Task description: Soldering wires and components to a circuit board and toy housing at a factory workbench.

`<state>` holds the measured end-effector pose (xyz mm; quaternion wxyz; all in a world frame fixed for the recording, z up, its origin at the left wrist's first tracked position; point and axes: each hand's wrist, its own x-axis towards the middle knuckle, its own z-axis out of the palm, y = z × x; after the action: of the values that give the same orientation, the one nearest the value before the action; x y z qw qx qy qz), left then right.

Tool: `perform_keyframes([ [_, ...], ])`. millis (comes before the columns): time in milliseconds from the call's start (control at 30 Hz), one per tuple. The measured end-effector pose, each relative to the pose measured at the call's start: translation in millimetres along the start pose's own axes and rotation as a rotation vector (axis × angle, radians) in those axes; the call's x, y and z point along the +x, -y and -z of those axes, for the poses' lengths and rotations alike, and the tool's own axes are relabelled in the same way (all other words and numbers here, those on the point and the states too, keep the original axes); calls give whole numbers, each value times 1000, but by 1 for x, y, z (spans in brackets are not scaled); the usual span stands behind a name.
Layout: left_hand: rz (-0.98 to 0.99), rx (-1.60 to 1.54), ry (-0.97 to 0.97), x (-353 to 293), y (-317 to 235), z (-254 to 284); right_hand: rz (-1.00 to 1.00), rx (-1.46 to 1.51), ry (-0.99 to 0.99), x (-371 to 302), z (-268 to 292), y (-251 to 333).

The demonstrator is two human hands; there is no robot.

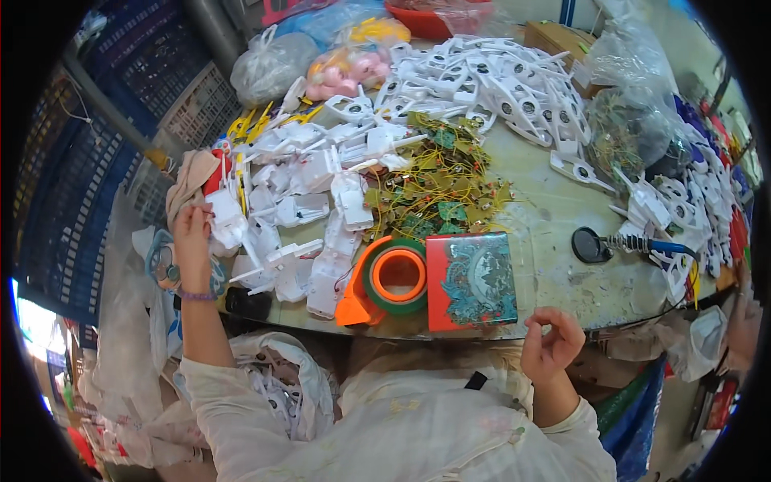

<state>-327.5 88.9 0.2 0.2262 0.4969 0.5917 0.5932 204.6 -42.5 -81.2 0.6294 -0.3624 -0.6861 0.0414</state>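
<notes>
At the left of the cluttered, grey-green bench (554, 209), the left hand (193, 230) was placed against a white, box-shaped plastic casing (227, 218); its fingers were narrowly bent, but whether the casing was gripped could not be told. The right hand (552, 344) was held at the front edge, just beside a red-sided box with a teal patterned top (474, 281), its thumb and forefinger curled close together; whether anything was pinched could not be made out. Much work appeared to be left: similar white casings (301, 210) were spread loosely beside the first, and green circuit boards with yellow wires (442, 181) were heaped loose next to them. White plastic frames with dark round centres (514, 88) were piled behind, whether finished or waiting being unclear. A blue-handled soldering iron (671, 247) was rested at the right, grasped by neither hand.
</notes>
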Motion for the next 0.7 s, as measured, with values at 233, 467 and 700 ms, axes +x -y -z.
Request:
perform_keyframes([
  [233,-168,157,-145,-4,-79,-53,-17,54,56,7,1,-1],
  [467,36,-190,404,15,-86,-75,-26,50,2,18,1,-3],
  [700,95,-345,951,-82,-112,-159,-486,154,-60,124,-19,-42],
])
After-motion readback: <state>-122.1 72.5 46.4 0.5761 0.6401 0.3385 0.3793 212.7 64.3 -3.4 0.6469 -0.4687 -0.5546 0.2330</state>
